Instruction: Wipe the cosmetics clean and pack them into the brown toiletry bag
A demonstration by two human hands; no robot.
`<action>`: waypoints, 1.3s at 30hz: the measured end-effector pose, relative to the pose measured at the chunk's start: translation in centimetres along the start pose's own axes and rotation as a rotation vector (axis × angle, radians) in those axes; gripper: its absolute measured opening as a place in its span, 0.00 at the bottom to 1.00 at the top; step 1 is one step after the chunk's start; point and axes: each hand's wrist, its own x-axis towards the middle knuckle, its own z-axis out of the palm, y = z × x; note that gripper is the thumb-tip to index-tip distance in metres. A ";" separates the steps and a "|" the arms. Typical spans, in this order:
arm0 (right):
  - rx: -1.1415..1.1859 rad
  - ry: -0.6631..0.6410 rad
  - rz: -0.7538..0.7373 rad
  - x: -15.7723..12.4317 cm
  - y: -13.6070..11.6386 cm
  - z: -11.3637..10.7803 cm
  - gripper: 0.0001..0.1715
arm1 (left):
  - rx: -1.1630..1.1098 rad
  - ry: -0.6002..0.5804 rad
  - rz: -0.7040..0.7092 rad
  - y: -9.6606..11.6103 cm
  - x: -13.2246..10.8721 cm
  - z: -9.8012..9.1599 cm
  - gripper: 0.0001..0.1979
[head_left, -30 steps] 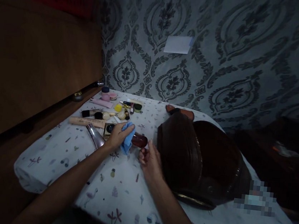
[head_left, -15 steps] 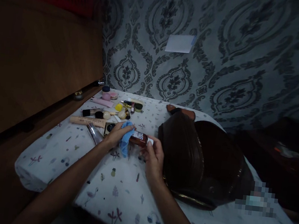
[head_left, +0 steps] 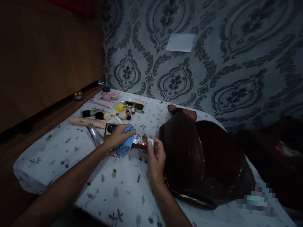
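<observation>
A small reddish-brown bottle (head_left: 139, 141) with a printed label and a white cap lies sideways between my hands. My right hand (head_left: 157, 156) pinches its white cap end (head_left: 150, 142). My left hand (head_left: 119, 136) is closed on a blue cloth (head_left: 126, 145), which wraps the bottle's other end. Just beyond my left hand are a silver tube (head_left: 94, 135), a beige tube (head_left: 87, 122) and a dark compact (head_left: 110, 129). Close by my right hand stands a dark brown leather bag (head_left: 181, 153).
Several cosmetics lie at the back left, among them a pink tube (head_left: 102, 102), a yellow sponge (head_left: 119, 107) and a green round jar (head_left: 139, 107). A brown case (head_left: 188, 113) sits behind the bag. A wooden panel (head_left: 43, 54) borders the left side; patterned wallpaper rises behind.
The bottle has turned about its length, so its label faces up more, and it lies more level. My left hand and the cloth have shifted slightly along it.
</observation>
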 end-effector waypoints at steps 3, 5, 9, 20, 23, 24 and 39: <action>-0.038 -0.041 -0.056 -0.1 0.2 -0.1 0.24 | 0.403 0.102 0.142 0.5 -0.5 0.1 0.15; -0.075 -0.094 -0.106 -0.3 0.4 -0.1 0.22 | 0.622 0.148 0.217 1.0 -1.0 0.6 0.14; -0.150 -0.176 -0.198 -0.6 0.7 -0.2 0.20 | 0.854 0.027 0.241 1.8 -1.7 2.0 0.18; -0.176 -0.216 -0.124 -0.8 0.6 -0.1 0.22 | 0.968 0.066 0.092 1.7 -1.4 2.0 0.21; -0.134 -0.209 -0.050 -0.9 0.7 0.0 0.25 | 0.934 0.113 0.085 1.4 -1.3 2.0 0.19; -0.113 -0.205 -0.021 -0.9 0.7 0.1 0.26 | 0.914 0.126 0.090 1.3 -1.3 2.0 0.18; 0.100 -0.195 0.176 -0.8 0.1 0.6 0.26 | 0.327 0.104 0.117 0.5 -0.6 1.5 0.16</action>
